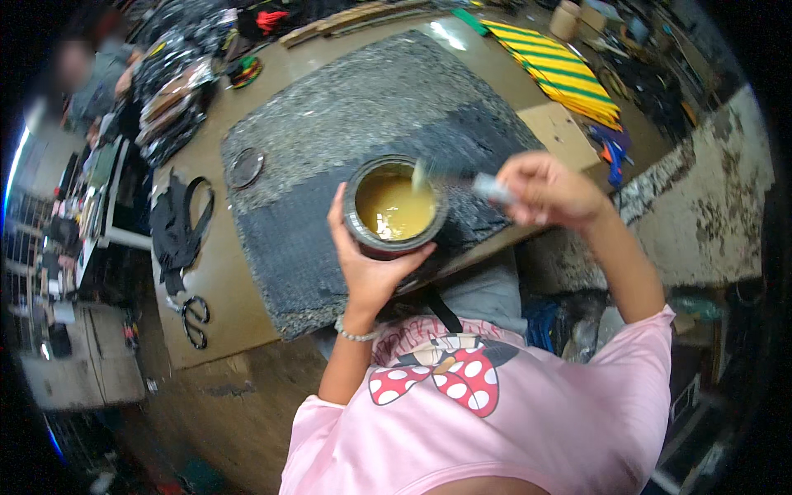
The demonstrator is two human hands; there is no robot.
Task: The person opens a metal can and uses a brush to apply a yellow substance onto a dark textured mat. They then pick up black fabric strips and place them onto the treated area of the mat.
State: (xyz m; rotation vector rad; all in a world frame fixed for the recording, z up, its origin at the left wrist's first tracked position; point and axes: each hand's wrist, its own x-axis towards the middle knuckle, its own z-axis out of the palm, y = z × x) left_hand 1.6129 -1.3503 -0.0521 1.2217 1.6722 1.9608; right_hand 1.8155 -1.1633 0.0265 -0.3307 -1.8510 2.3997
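My left hand (pixel 370 262) is wrapped round an open metal can (pixel 356 203) with pale yellow liquid (pixel 388 206) in it, over a dark, speckled grey mat (pixel 338 99). My right hand (pixel 540 188) grips the handle of a brush (pixel 491 187), whose pale, motion-blurred tip is at the can's right rim. A round lid (pixel 246 167) lies on the mat to the left.
Black straps (pixel 175 223) and scissors (pixel 196 322) lie on the worktable (pixel 214 351), with plastic-wrapped bundles (pixel 173 107) at the back left. Yellow-and-green striped pieces (pixel 551 70) and cardboard (pixel 557 136) are at the right. Another person (pixel 95 91) is at the far left.
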